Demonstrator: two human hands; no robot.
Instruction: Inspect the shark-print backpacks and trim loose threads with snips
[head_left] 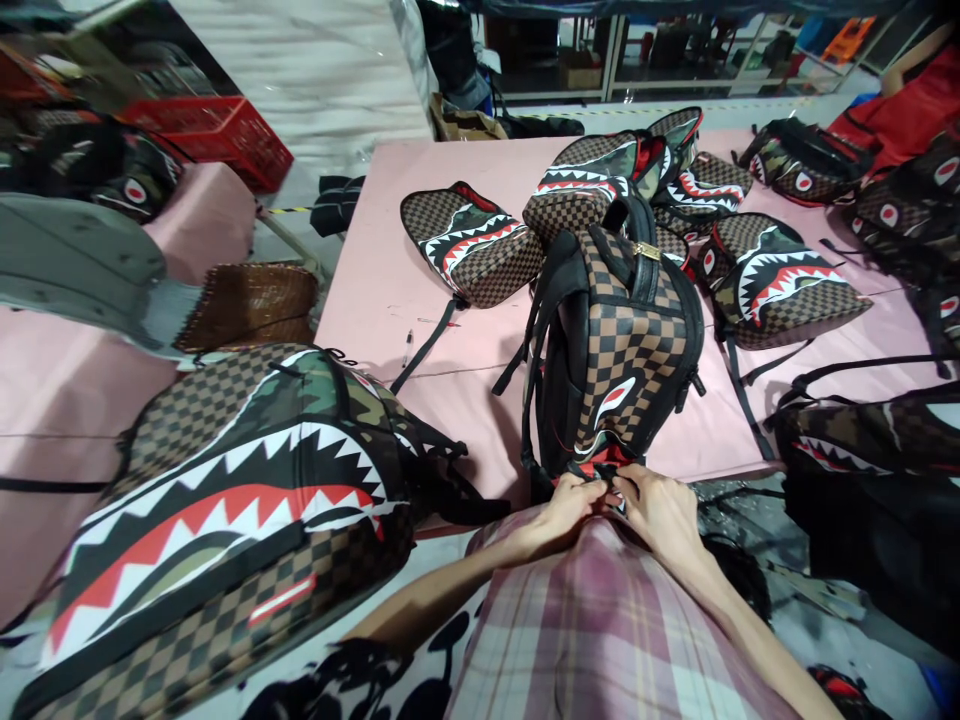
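A brown-and-black checkered backpack [634, 335] stands on the pink table edge, close against my body, with its top handle pointing away from me. A red and white patch shows low on it, just above my fingers. My left hand [574, 507] is closed, its fingers pinching the backpack's near edge. Right beside it, my right hand [663, 512] is closed on the same edge, with thumb and fingers pressed together. The two hands almost touch. Exactly which bit of the edge they grip is partly hidden by the fingers.
A large shark-mouth backpack [225, 510] lies at the left. Several similar bags, including one checkered bag [476, 245], lie across the pink table [375, 260]. A pen [407, 349] rests there too. Behind at left are a red crate [225, 140] and a grey chair [75, 260].
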